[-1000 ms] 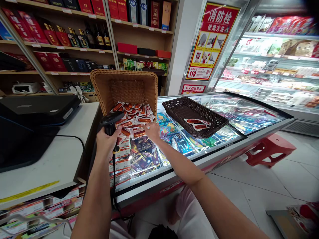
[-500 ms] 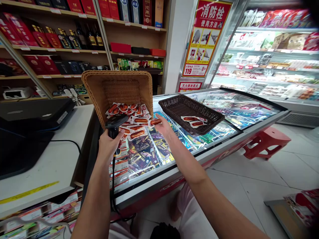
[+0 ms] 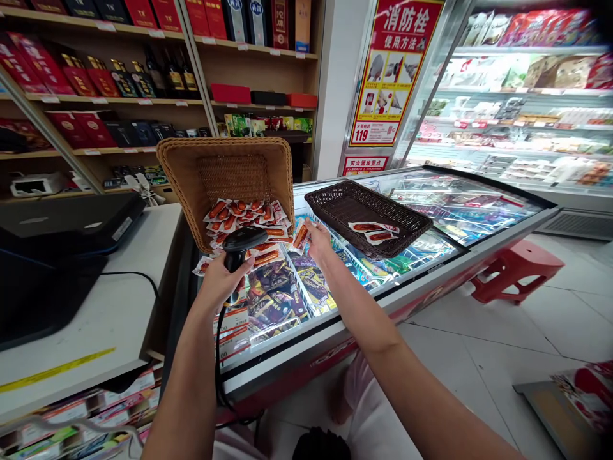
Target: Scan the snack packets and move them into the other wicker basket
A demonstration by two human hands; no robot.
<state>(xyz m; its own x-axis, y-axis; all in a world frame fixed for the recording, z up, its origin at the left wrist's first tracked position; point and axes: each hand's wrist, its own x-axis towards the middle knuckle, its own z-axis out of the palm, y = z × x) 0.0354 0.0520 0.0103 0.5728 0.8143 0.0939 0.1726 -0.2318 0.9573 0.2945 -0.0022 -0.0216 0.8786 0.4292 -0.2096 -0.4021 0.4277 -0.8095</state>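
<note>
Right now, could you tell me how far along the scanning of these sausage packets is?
Two packets already lie in the dark basket. In hand: the left hand holds the barcode scanner, and the right hand holds one sausage packet before it. A heap of packets remains in the tilted tan basket.

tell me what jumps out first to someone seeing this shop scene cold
At centre, the left hand grips a black barcode scanner while the right hand holds up a sausage packet. Behind them a tilted tan wicker basket spills more packets onto the glass-topped freezer, beside a dark basket.
</note>
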